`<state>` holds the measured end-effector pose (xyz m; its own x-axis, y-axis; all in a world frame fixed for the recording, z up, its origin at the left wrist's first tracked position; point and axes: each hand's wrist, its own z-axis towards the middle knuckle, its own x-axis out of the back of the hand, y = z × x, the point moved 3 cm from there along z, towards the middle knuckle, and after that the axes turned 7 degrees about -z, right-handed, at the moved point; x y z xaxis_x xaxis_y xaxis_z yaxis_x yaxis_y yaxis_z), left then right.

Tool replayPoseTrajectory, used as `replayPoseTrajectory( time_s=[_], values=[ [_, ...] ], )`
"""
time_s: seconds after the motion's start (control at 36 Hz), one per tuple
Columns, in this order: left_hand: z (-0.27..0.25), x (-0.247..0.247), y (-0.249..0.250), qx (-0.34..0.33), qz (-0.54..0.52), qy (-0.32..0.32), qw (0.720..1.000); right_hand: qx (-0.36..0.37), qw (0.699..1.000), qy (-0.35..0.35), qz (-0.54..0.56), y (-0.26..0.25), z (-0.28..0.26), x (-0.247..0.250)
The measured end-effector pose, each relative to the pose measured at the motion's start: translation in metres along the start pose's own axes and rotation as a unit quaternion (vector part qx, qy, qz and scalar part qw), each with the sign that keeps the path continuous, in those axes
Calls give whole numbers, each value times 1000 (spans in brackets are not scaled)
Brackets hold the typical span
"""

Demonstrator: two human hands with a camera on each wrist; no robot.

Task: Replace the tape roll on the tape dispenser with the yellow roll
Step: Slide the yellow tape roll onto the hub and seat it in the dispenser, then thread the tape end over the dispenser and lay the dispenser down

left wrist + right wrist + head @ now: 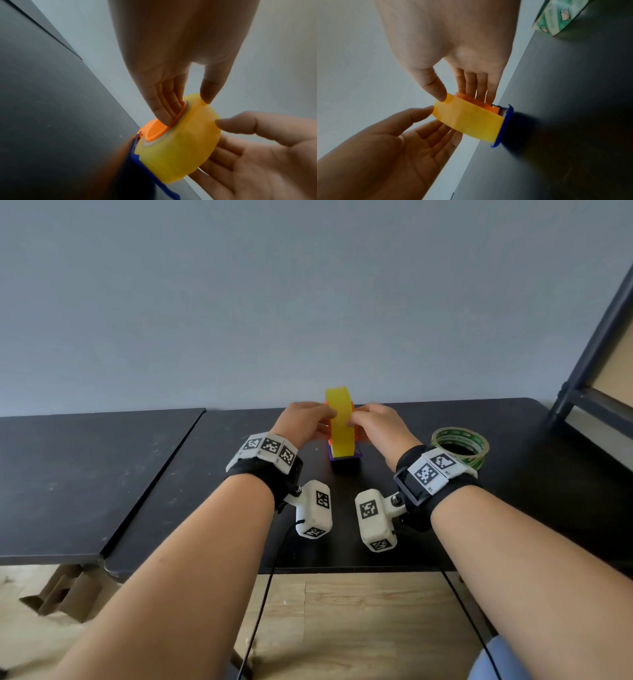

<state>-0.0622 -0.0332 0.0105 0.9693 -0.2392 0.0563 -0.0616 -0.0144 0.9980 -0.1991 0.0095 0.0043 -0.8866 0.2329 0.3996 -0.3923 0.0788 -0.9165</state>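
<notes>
Head view: we see the yellow tape roll (340, 422) upright on its dispenser (344, 462) near the tabletop (513, 508) far edge, with the left hand (305, 419) and right hand (376, 422) pinching it from either side and a green-print tape roll (460, 445) just to the right. Left wrist: we see the left fingers (164, 108) straight against the orange hub (154, 129), thumb tip on the roll's rim. Right wrist: we see the right thumb on the roll's outer face, fingers (481, 88) along its orange side.

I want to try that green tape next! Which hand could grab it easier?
Probably the right hand: the green-printed tape roll lies just beside its wrist, while the left hand sits beyond the yellow tape roll.
</notes>
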Motion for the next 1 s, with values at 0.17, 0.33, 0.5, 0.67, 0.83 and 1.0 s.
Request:
replayPoseTrajectory(
  time_s=[0.17, 0.33, 0.5, 0.67, 0.83, 1.0],
  values=[
    [14, -7, -3, -26, 0, 12, 1000, -7, 1000, 9, 23, 5, 16, 2],
    [21, -6, -9, -23, -29, -12, 999, 3, 1000, 7, 18, 5, 32, 1],
    [34, -5, -9, -26, -48, -3, 999, -1, 999, 11, 40, 5, 48, 2],
    [53, -1, -13, -31, -50, 13, 998, 0, 999, -6, 52, 7, 62, 1],
    [65, -1, -21, -44, -69, 21, 996, -1, 997, -12, 73, 12, 71, -3],
    [70, -1, -29, -58, -82, 14, 995, -3, 993, -17, 119, 17, 73, -11]
  ],
)
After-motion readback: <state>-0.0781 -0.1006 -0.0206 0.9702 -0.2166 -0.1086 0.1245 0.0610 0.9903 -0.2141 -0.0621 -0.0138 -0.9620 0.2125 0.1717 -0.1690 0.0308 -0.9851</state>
